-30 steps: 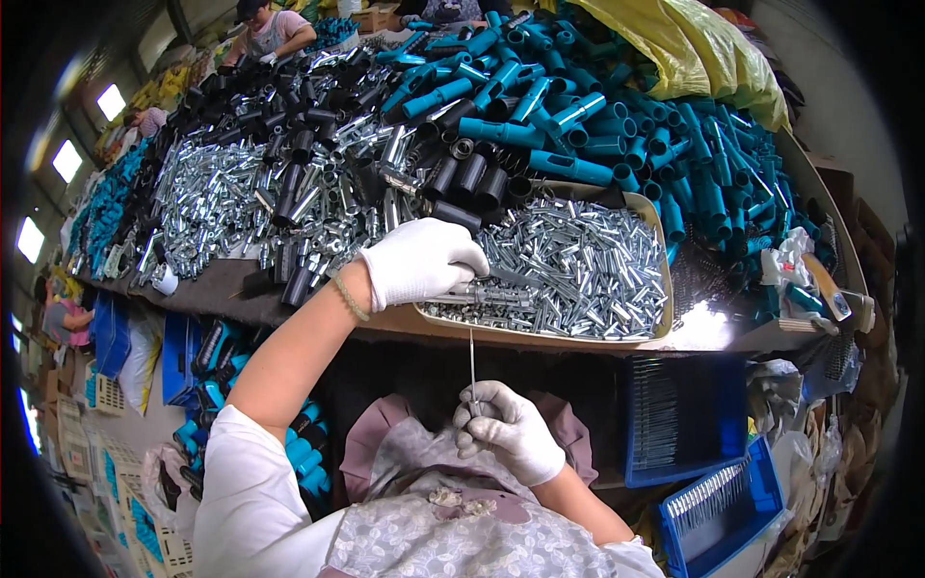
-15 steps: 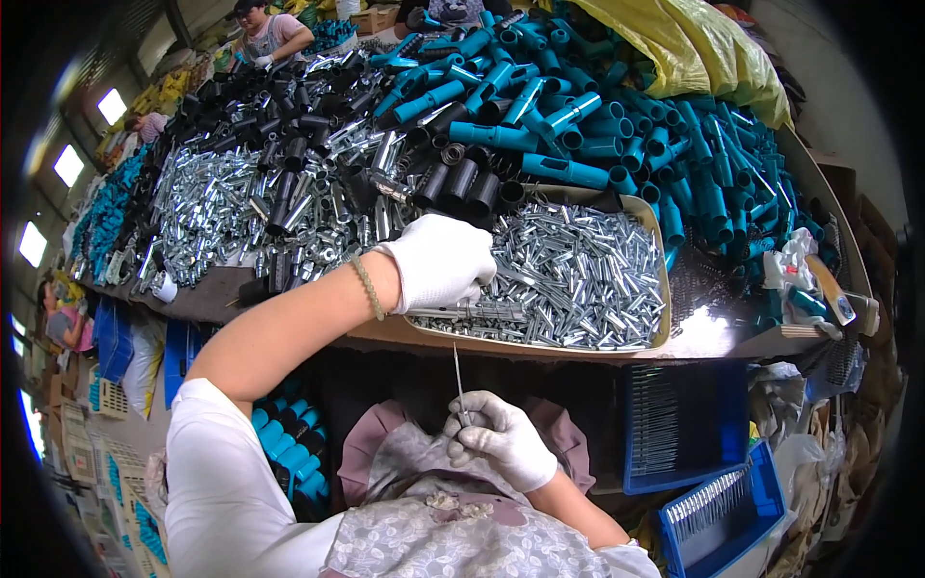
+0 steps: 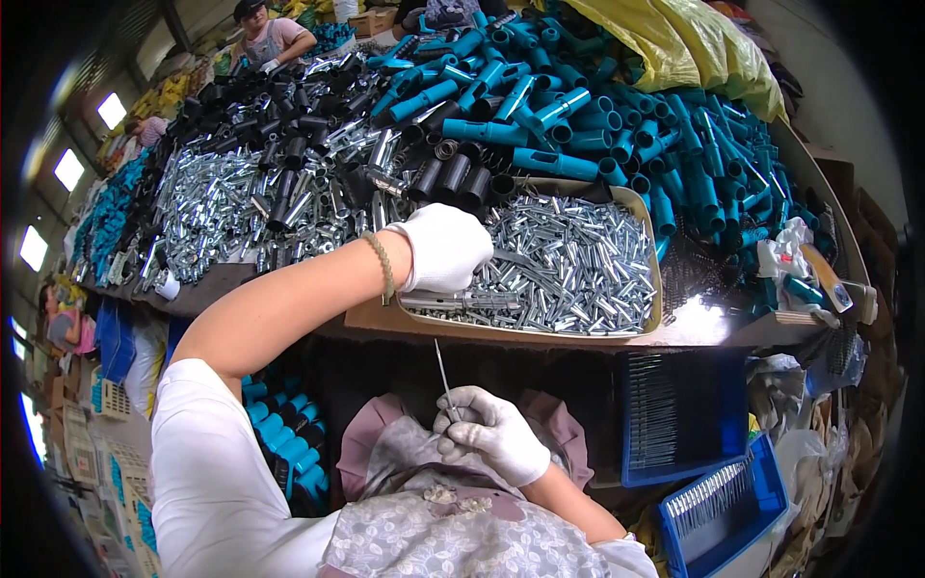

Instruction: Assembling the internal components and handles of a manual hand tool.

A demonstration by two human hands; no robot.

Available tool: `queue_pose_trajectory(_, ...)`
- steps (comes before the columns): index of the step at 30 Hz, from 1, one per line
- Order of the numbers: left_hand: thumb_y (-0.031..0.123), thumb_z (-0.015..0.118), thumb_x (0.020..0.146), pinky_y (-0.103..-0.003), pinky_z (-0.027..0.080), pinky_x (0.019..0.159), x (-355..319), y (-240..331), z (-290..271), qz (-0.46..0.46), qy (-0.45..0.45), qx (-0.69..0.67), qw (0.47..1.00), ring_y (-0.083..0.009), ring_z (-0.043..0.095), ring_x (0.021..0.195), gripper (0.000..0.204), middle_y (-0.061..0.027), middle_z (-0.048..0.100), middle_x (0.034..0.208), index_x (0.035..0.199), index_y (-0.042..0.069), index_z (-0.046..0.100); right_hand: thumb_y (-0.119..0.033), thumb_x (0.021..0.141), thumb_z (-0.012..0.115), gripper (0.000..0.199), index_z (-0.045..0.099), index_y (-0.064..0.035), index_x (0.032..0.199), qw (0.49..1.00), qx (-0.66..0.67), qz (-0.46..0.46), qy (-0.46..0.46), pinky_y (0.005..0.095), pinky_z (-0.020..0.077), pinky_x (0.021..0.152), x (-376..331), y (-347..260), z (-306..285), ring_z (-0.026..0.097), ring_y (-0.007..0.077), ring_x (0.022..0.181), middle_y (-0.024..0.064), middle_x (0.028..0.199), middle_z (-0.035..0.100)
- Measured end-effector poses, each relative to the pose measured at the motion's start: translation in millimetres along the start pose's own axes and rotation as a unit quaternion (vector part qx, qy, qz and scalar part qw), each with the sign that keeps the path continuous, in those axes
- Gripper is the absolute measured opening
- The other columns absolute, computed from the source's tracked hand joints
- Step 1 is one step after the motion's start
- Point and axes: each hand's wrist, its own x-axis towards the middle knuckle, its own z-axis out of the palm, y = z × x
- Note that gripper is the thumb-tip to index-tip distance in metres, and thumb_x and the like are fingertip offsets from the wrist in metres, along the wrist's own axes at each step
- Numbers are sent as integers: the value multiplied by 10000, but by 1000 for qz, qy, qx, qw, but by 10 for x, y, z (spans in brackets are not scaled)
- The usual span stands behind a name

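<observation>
My left hand (image 3: 445, 249), in a white glove, is at the left end of a shallow cream tray (image 3: 658, 310) heaped with small silvery metal pins (image 3: 578, 260). Its fingers are curled down and mostly hidden, so whatever they hold does not show. Just below it, larger silvery slotted tubes (image 3: 462, 301) lie along the tray's near edge. Lower down, in front of my apron, my right hand (image 3: 496, 438), also gloved, is closed round the bottom end of a thin metal rod (image 3: 442, 371). The rod points up toward the bench edge, tilted slightly left.
Teal slotted tubes (image 3: 568, 166) are piled behind the tray, black tubes (image 3: 453, 178) beside them, and silvery metal parts (image 3: 207, 202) to the left. Two blue bins (image 3: 737, 424) with rows of thin rods stand low at right. Another person (image 3: 270, 39) works across the bench.
My left hand has shifted slightly, its fingers now tucked further out of sight. My right hand has moved a little left and up with the thin rod still in it.
</observation>
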Motion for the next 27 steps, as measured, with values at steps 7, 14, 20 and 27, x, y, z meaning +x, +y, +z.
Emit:
queue_pose_trajectory(7,266,645,818,-397,556,771,-288,-219,126,-58,172,-269,946,-293,707,807,236,-116,730,827,914,94,774,11,932,595,359,509,22,1280,998,6,-35,43,297,591,741,-79,-17,32,679,192,862,124,1034,640)
queue_pose_trajectory(14,24,719,814,-241,524,726,-1144,421,72,-192,189,-626,732,-80,645,784,108,-48,715,846,905,-34,726,-25,914,670,462,480,22,1333,995,17,-67,65,283,603,693,-81,-37,-32,712,213,847,145,1038,659)
queue_pose_trajectory(20,-39,694,827,-225,486,695,-1573,1070,696,-240,232,-731,595,-90,618,758,95,-66,680,905,913,-69,721,39,913,636,431,499,28,1322,998,-12,-36,51,262,604,682,25,30,92,708,185,846,133,1052,655)
queue_pose_trajectory(27,-24,672,872,-196,502,613,-1685,1298,849,-307,198,-831,418,-71,631,689,98,-75,718,893,966,-33,702,59,914,619,409,503,38,1306,996,-52,-2,68,271,608,719,32,17,260,699,170,853,123,1076,648)
